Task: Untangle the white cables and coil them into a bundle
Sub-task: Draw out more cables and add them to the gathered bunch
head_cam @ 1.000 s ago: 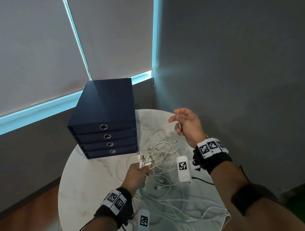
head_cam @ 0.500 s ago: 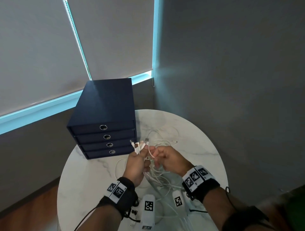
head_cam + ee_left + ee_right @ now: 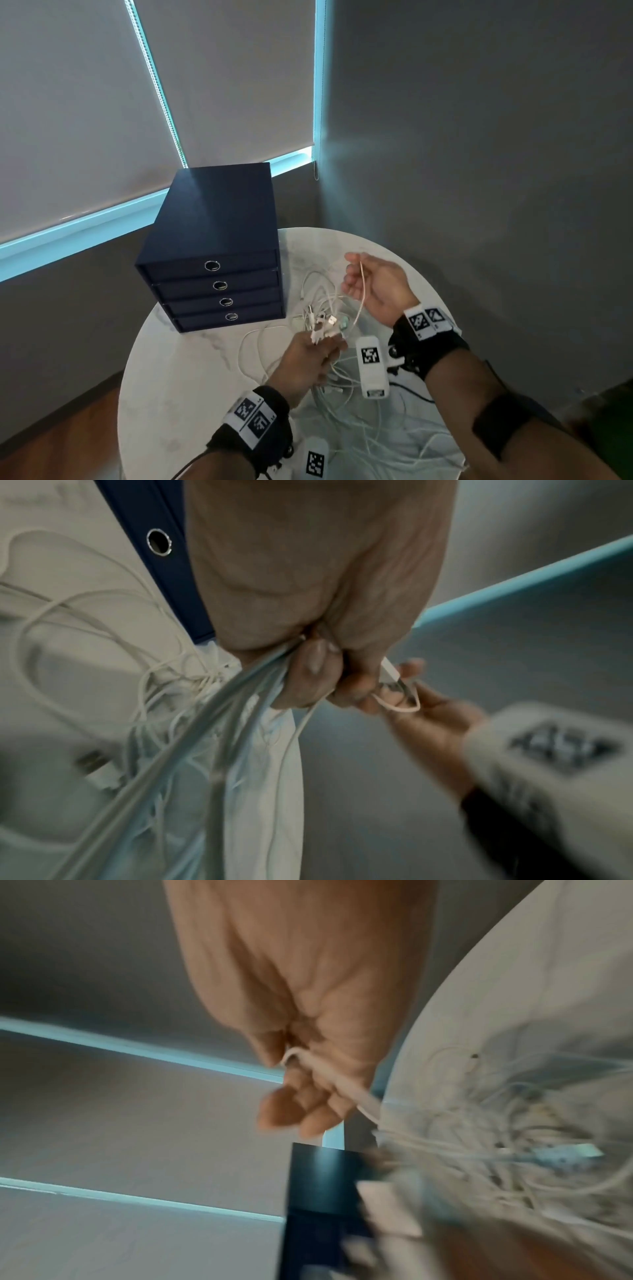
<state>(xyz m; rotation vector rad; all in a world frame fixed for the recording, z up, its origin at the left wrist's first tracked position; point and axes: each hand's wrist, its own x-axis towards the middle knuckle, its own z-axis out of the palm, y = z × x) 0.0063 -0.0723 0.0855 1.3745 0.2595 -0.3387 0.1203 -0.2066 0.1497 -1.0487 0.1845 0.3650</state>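
A tangle of white cables (image 3: 346,404) lies spread over the round marble table (image 3: 178,387). My left hand (image 3: 308,359) grips a bunch of cable ends, whose plugs (image 3: 323,323) stick up above its fingers; in the left wrist view the strands (image 3: 219,715) run down from that fist. My right hand (image 3: 373,284) is raised over the table's far right part and pinches a single white cable (image 3: 362,291), which runs down toward the left hand. The right wrist view shows this cable (image 3: 342,1085) passing between thumb and fingers.
A dark blue drawer box (image 3: 212,253) with several drawers stands on the table's back left, close to the cables. Grey walls and a window blind (image 3: 85,102) stand behind. A wooden floor (image 3: 51,455) lies below the table's left edge.
Half a second ago both hands met at the cable ends. Since then the right hand has pulled up and away to the right, drawing one cable out; the left hand dropped slightly.
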